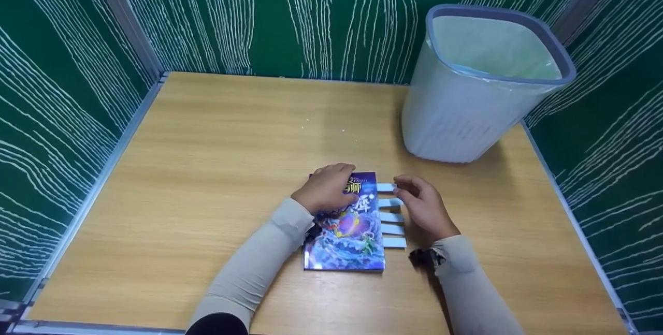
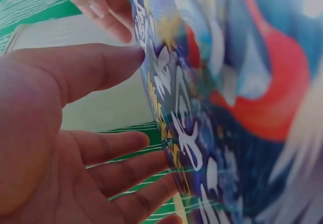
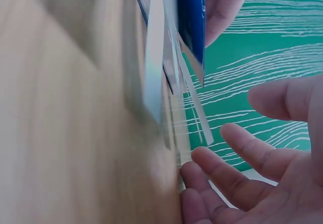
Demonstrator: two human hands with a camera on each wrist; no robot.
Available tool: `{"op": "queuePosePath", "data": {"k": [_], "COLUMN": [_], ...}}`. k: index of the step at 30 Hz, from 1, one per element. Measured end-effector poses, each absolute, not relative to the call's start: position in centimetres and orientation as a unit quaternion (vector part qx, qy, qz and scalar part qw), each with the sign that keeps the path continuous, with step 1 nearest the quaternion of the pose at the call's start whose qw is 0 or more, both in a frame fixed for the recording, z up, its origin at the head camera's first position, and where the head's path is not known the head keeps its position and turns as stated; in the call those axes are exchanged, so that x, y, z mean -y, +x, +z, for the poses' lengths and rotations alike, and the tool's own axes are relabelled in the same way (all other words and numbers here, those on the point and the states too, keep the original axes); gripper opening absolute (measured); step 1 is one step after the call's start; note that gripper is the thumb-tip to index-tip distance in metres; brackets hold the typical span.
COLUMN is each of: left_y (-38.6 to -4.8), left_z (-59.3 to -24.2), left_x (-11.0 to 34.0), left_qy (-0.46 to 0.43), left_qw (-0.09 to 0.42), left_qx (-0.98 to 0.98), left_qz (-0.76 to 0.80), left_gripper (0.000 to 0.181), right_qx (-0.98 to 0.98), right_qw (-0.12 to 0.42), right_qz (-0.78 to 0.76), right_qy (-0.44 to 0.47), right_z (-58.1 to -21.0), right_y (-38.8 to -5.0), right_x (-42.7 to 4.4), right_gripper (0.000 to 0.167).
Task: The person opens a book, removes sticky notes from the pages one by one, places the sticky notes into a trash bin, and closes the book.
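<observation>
A book (image 1: pixel 344 249) with a purple-blue illustrated cover lies on the table. Several pale blue paper strips (image 1: pixel 393 230) jut from its right edge in a column. My left hand (image 1: pixel 326 187) rests over the book's upper left part; its thumb touches the cover in the left wrist view, the other fingers extended. Beside the topmost strip (image 1: pixel 385 187) is my right hand (image 1: pixel 424 208), thumb and forefinger near its outer end. From the right wrist the fingers (image 3: pixel 237 178) look loosely bent and spread apart, with a gap between thumb and forefinger and nothing gripped.
A bin (image 1: pixel 461 117) with a grey-blue rim and a pale liner stands at the table's back right. Tiny white specks dot the wooden table (image 1: pixel 233 143) beyond the book. Green walls with white lines (image 1: pixel 269 19) enclose the back and sides.
</observation>
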State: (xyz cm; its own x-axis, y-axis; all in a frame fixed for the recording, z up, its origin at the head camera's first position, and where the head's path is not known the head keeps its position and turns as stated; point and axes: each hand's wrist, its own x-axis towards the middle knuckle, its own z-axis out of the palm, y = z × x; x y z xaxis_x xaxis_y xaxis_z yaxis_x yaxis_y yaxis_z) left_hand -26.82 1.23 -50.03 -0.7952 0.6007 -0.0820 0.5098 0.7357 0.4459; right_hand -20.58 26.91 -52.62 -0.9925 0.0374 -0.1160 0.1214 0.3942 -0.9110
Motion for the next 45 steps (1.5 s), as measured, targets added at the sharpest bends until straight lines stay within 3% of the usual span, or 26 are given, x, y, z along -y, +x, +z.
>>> {"op": "queuePosePath", "data": {"k": [5,27,35,41,45], "left_y": [-27.0,-27.1,-27.6,-27.5,-27.4], "left_z": [-50.2,-50.0,-50.2,-50.6,-50.7], "left_x": [-1.6,-0.8,-0.4,-0.6,-0.7], "left_qy": [0.304,0.296,0.288,0.301,0.310], "left_qw": [0.125,0.106,0.096,0.126,0.115], "left_qx": [-0.920,-0.898,-0.887,-0.891,-0.900], "left_qz": [0.215,0.307,0.348,0.317,0.283], "left_gripper": [0.075,0.077,0.055,0.059,0.062], "right_qx": [-0.827,-0.817,-0.818,-0.819,-0.817], "right_qw": [0.031,0.067,0.032,0.043,0.048], "right_qz": [-0.560,-0.568,-0.573,-0.570,-0.571], "right_qy": [0.050,0.074,0.037,0.047,0.056], "right_z": [-53.1,-53.6,-53.8,-53.7,-53.7], "right_y": [-20.6,-21.0,-21.0,-21.0,-21.0], "right_x": [-27.3,-27.8,-27.9,-27.8,-27.8], "right_gripper": [0.035,0.028,0.027,0.027,0.027]}}
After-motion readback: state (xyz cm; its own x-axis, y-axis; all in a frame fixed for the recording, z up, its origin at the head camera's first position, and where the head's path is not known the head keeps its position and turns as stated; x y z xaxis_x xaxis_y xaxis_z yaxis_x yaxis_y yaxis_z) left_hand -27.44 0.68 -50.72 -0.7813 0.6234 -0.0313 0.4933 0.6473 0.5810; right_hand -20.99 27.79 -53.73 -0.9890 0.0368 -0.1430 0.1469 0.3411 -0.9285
